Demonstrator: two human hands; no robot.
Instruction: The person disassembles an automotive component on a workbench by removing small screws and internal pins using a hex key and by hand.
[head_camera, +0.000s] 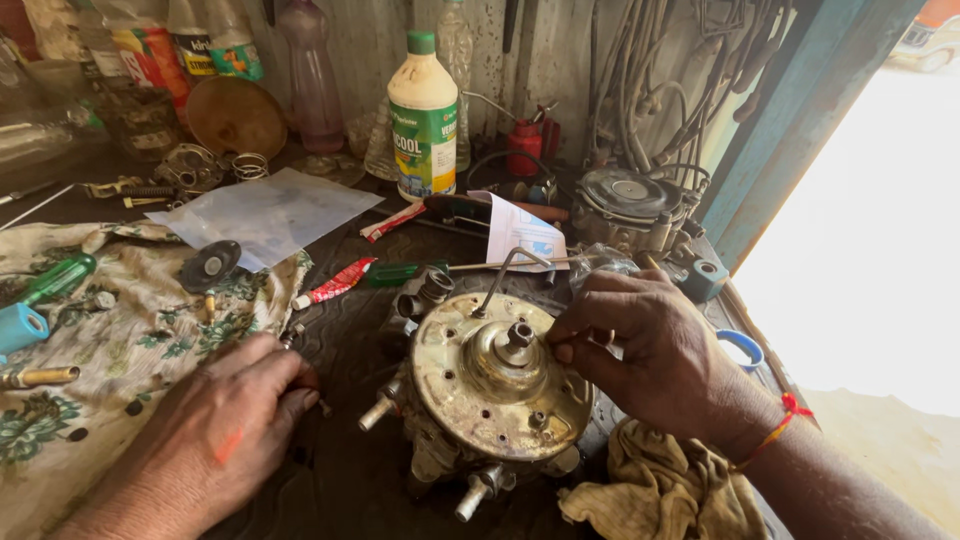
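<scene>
Two hands work low in the frame: the right hand pinches the round, brassy metal engine part at centre, steadying it; the left hand rests curled and empty on the dark counter.

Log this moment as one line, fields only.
right hand: fingertips on round metal housing | left hand: resting on workbench, holding nothing visible | nearby: rag, red tube

The right hand covers the round metal housing's right rim — its fingertips' hold there cannot be told. The top edge cuts off the bottles, and the doorway is blown out to white.
</scene>
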